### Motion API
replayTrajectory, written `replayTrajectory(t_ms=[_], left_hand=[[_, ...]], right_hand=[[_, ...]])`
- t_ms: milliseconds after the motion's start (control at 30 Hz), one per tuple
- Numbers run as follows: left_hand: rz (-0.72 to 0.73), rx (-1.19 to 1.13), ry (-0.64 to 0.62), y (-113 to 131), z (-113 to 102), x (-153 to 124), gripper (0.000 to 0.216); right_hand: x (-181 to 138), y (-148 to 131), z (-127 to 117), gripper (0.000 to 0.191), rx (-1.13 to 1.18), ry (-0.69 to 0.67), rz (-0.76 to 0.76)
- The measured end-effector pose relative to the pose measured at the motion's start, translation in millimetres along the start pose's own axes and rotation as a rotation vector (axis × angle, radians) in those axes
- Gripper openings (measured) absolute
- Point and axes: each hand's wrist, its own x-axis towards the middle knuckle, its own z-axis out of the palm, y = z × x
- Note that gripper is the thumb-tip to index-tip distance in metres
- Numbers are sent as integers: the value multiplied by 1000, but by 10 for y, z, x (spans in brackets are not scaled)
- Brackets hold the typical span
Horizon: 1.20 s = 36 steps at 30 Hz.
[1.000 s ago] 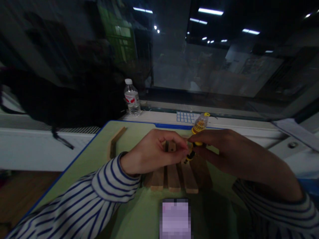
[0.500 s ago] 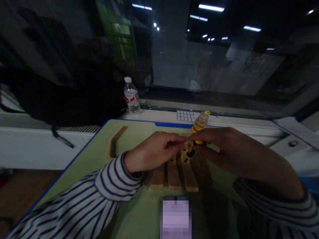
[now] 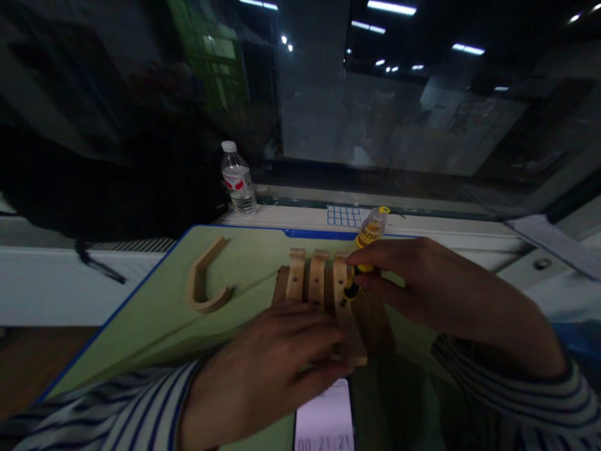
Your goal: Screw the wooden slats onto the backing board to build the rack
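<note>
My right hand (image 3: 417, 275) pinches a yellow-and-black screwdriver (image 3: 372, 233) with a clear handle top. The screwdriver leans, its tip at a hole in the rightmost wooden hook (image 3: 345, 322). My left hand (image 3: 277, 363) reaches across the lower ends of the hooks, fingers curled and thumb at the near end of the rightmost one. Beside it stand a middle wooden hook (image 3: 318, 279) and a left wooden hook (image 3: 295, 279), both with dark holes, their lower parts hidden by my left hand. All three lie on a brown wooden board (image 3: 375, 319).
A loose curved wooden hook (image 3: 195, 282) lies at the left of the green table (image 3: 159, 319). A phone (image 3: 323, 416) showing a timer is at the near edge. Behind, a water bottle (image 3: 239, 181) and a blue-gridded card (image 3: 345, 216) rest on the window sill.
My left hand has moved from the screwdriver tip area down toward the near ends of the hooks, uncovering their upper ends. The right hand keeps hold of the screwdriver at the rightmost hook.
</note>
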Motion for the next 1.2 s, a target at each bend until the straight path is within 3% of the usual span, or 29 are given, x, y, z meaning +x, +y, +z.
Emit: replayTrajectory(t_ms=[233, 367, 967, 1200], left_hand=[[233, 183, 373, -54, 237, -91, 19], [303, 251, 500, -94, 304, -67, 14], [317, 247, 519, -96, 318, -64, 16], [326, 278, 525, -87, 298, -46, 16]], right_hand=[[1, -11, 9, 14, -19, 8, 46], [-8, -14, -1, 9, -43, 0, 59], [44, -61, 18, 20, -8, 6, 14], [91, -14, 45, 21, 122, 40, -124]])
